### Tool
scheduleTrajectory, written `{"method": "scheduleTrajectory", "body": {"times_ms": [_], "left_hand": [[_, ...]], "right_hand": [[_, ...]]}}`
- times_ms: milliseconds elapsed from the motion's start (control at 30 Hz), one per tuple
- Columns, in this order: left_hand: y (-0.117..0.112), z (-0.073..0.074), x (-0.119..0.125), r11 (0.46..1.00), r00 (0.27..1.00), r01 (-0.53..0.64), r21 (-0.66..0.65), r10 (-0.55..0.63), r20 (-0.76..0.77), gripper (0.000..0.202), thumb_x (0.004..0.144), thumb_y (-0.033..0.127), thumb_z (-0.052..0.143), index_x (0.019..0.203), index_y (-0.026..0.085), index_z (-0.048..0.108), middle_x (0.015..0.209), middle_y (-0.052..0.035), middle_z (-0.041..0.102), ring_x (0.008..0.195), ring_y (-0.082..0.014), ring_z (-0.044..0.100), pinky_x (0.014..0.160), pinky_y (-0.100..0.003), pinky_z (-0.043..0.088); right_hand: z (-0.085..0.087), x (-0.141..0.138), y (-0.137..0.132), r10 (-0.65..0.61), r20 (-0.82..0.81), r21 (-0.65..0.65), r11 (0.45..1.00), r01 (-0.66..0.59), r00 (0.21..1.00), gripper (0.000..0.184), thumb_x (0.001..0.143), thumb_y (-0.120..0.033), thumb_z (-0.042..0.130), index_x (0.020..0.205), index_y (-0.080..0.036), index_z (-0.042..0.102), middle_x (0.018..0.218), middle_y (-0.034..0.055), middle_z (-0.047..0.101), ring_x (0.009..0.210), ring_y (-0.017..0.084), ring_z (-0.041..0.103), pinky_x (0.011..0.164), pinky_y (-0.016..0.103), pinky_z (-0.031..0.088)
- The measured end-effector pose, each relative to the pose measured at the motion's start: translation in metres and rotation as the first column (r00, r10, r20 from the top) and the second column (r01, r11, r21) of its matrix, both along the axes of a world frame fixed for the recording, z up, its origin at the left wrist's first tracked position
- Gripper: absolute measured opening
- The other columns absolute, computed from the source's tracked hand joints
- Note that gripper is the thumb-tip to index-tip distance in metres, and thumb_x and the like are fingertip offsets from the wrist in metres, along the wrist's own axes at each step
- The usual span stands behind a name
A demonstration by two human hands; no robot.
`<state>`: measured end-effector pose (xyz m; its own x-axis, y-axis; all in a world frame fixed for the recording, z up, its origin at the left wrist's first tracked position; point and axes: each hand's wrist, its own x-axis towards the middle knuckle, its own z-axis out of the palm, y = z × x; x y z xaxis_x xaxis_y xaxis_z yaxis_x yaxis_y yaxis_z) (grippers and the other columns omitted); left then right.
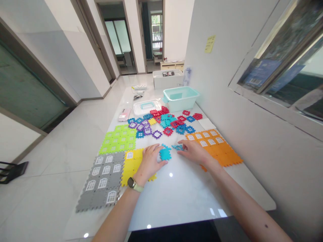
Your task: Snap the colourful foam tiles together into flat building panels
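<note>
Beside the yellow panel [133,164], my left hand [148,163] curls its thumb and fingers about the left side of a teal interlocking tile [165,154]. Another piece of teal juts from that tile's upper edge. My right hand [193,150] pinches a blue interlocking tile [177,147], tilted and a little to the right of the teal one. A small gap separates the two tiles. Under and beyond my right forearm lies the orange panel [219,151] of joined tiles, several with white windows.
Loose red, blue, purple and teal tiles [168,120] lie heaped beyond my hands. Joined grey [98,181] and lime-green [118,139] panels are at left. Farther back are a mint bin [180,94], its lid [138,108], a pink phone [124,115] and a white box [168,80].
</note>
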<state>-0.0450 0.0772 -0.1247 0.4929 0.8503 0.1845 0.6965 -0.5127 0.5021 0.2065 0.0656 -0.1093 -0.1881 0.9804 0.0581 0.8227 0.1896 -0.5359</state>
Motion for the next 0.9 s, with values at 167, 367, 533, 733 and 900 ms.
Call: {"method": "scheduleTrajectory", "body": {"times_ms": [167, 367, 533, 733, 900], "left_hand": [[0.0, 0.0, 0.0, 1.0, 1.0, 0.022, -0.009, -0.022, -0.01, 0.048, 0.076, 0.034, 0.079, 0.121, 0.028, 0.064, 0.131, -0.0061, 0.06, 0.124, -0.0279, 0.051, 0.108, -0.047, 0.032], [-0.001, 0.001, 0.002, 1.0, 1.0, 0.005, 0.024, -0.005, -0.014, 0.041, 0.076, 0.034, 0.079, 0.115, 0.029, 0.066, 0.123, -0.0046, 0.062, 0.118, -0.027, 0.053, 0.103, -0.046, 0.033], [-0.004, 0.006, 0.004, 0.999, 0.999, -0.003, 0.033, 0.004, -0.04, 0.035, 0.077, 0.043, 0.078, 0.108, 0.031, 0.07, 0.101, -0.0029, 0.066, 0.104, -0.0265, 0.057, 0.095, -0.045, 0.036], [-0.005, 0.013, 0.006, 0.997, 0.998, 0.054, 0.053, -0.053, -0.014, 0.028, 0.08, 0.034, 0.075, 0.106, 0.025, 0.072, 0.096, -0.0053, 0.068, 0.101, -0.0263, 0.057, 0.091, -0.043, 0.044], [-0.006, 0.008, 0.005, 0.971, 0.972, 0.232, 0.056, -0.23, -0.038, 0.035, 0.084, 0.018, 0.066, 0.117, 0.028, 0.069, 0.142, -0.0055, 0.051, 0.132, -0.0277, 0.043, 0.111, -0.046, 0.037]], "right_hand": [[0.002, 0.003, -0.004, 0.063, -0.033, 0.096, 0.994, -0.059, 0.998, 0.033, 0.085, -0.03, 0.063, 0.115, -0.019, 0.066, 0.106, 0.0104, 0.068, 0.099, 0.024, 0.063, 0.089, 0.037, 0.048], [-0.005, 0.001, -0.003, 0.171, -0.031, 0.058, 0.984, -0.169, 0.985, 0.038, 0.078, -0.02, 0.067, 0.116, -0.018, 0.066, 0.119, 0.0111, 0.065, 0.113, 0.027, 0.058, 0.101, 0.041, 0.044], [-0.008, -0.003, -0.001, 0.128, -0.012, 0.061, 0.99, -0.127, 0.992, 0.034, 0.079, -0.012, 0.06, 0.111, -0.016, 0.067, 0.109, 0.0111, 0.067, 0.105, 0.025, 0.06, 0.094, 0.036, 0.047], [-0.012, -0.002, 0.0, 0.081, 0.0, 0.05, 0.995, -0.081, 0.997, 0.035, 0.08, -0.012, 0.058, 0.113, -0.017, 0.067, 0.106, 0.0109, 0.064, 0.098, 0.023, 0.062, 0.087, 0.032, 0.048], [-0.003, -0.002, -0.005, 0.066, 0.007, -0.009, 0.998, -0.066, 0.998, 0.028, 0.087, -0.028, 0.06, 0.111, -0.016, 0.068, 0.099, 0.0107, 0.062, 0.086, 0.022, 0.062, 0.08, 0.032, 0.048]]}}
